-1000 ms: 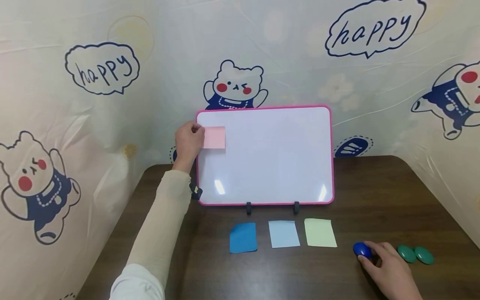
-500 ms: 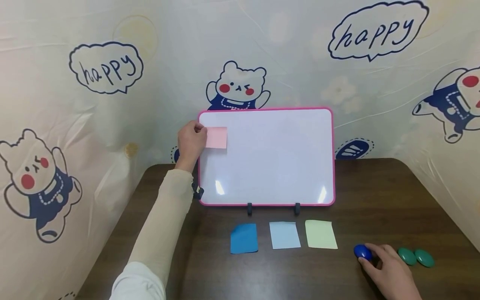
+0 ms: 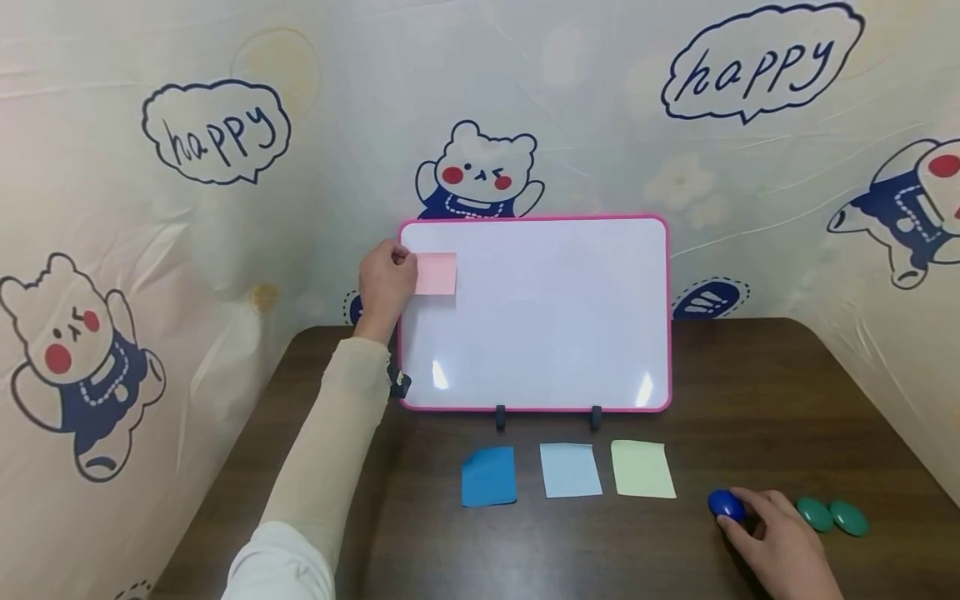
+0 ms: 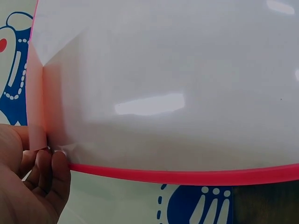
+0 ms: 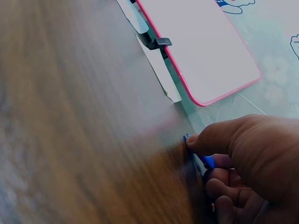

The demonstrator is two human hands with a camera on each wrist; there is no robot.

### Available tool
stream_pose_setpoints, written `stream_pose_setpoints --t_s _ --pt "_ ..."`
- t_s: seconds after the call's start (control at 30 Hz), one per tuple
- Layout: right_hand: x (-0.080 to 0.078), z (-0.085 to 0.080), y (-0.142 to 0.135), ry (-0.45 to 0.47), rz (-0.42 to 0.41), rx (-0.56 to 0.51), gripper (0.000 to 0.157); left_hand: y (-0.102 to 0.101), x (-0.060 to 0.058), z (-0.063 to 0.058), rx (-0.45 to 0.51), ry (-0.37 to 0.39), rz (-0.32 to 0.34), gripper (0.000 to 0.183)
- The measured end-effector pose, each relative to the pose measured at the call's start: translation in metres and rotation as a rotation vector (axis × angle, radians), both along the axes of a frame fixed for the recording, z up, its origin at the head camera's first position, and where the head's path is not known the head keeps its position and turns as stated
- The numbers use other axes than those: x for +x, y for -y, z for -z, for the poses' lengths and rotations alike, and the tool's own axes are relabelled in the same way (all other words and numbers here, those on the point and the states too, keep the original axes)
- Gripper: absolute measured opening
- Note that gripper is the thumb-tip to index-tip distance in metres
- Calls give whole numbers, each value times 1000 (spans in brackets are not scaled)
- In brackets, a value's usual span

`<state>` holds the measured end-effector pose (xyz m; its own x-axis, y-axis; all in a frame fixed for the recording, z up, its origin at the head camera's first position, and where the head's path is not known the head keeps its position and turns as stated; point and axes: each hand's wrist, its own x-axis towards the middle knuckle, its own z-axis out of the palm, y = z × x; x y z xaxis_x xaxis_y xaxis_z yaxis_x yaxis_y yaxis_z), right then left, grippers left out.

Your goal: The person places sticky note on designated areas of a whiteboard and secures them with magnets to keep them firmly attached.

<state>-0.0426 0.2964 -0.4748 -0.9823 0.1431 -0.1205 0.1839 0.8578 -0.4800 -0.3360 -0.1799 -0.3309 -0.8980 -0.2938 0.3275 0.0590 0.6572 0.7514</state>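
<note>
My left hand (image 3: 387,282) pinches the left edge of a pink sticky note (image 3: 437,274) at the upper left of a pink-framed whiteboard (image 3: 540,325). In the left wrist view the note (image 4: 37,107) is seen nearly edge-on, its end between thumb and fingers. Down on the table, my right hand (image 3: 783,537) holds a round blue magnet (image 3: 725,505) between thumb and forefinger. In the right wrist view the blue magnet (image 5: 205,160) shows partly under the thumb; its far side is hidden by the fingers.
Two green magnets (image 3: 831,515) lie just right of my right hand. A dark blue note (image 3: 489,477), a light blue note (image 3: 571,471) and a pale green note (image 3: 643,469) lie in a row before the whiteboard, which stands on black feet (image 3: 500,417).
Both hands keep their holds on the pink note and the blue magnet. The whole head view has shifted slightly; nothing else visibly moves.
</note>
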Motion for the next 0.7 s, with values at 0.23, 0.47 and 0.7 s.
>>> stream_pose_setpoints --t_s 0.23,0.47,0.7 --pt "-1 0 0 -2 -10 1 56 1 -1 4 -31 -23 -21 26" --pt "-1 0 1 -18 -20 -1 55 5 -1 7 -80 -65 9 22" --pt "0 0 1 -22 -24 7 55 6 2 10 -159 -50 63 28"
